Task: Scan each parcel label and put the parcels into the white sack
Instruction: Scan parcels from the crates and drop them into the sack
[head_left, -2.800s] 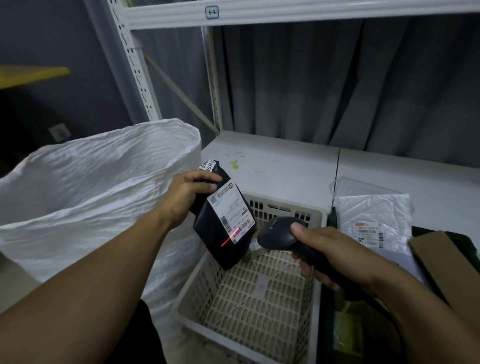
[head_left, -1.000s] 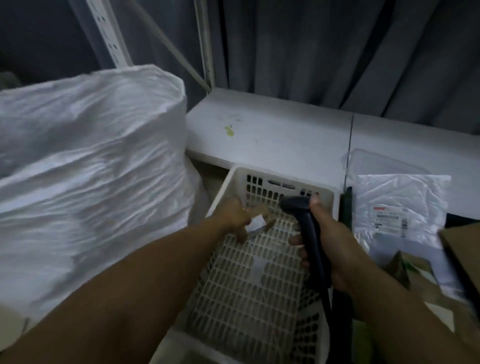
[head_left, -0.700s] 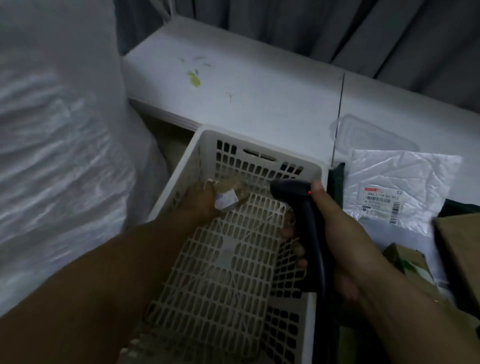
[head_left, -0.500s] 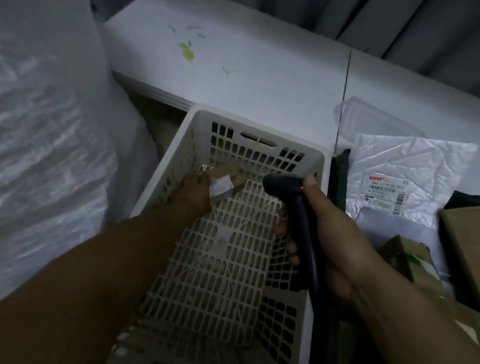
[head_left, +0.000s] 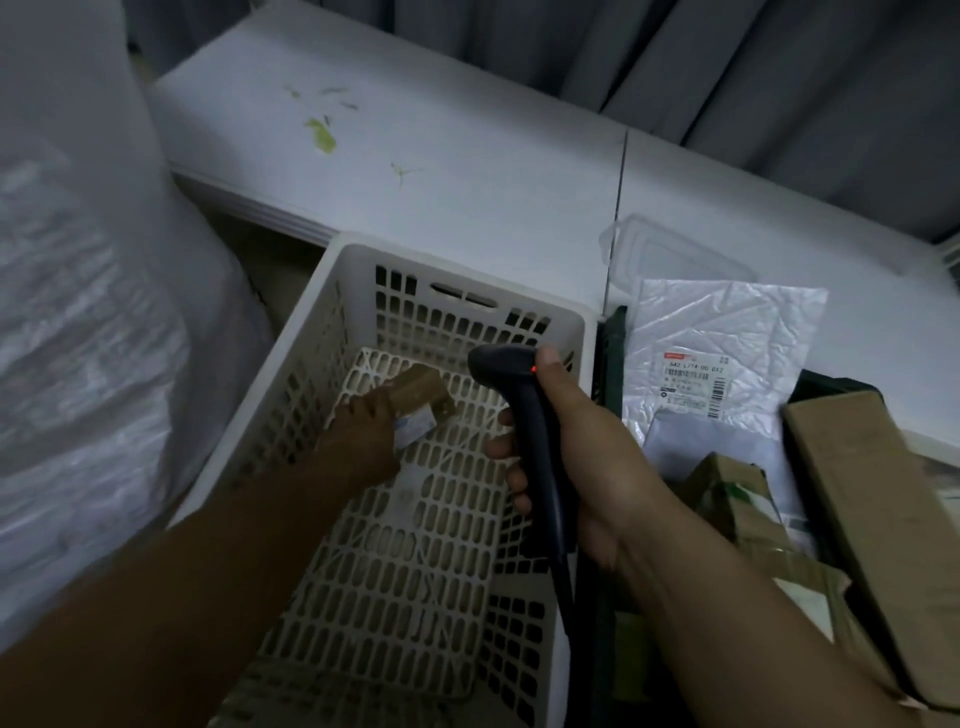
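One small brown box (head_left: 422, 391) lies in the basket (head_left: 358, 249); your left hand (head_left: 363, 434) has its fingers closing on it. Likely light and stiff, so pinch its short sides. Your right hand (head_left: 587, 457) grips the scanner (head_left: 519, 395).

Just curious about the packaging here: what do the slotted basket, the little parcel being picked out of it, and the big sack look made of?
The basket looks like moulded plastic, cream and matt, with regular punched slots. The small parcel under the left hand seems brown cardboard or paper wrap with a pale label; blur leaves it open. The white sack looks like woven plastic, crinkled with a slight sheen.
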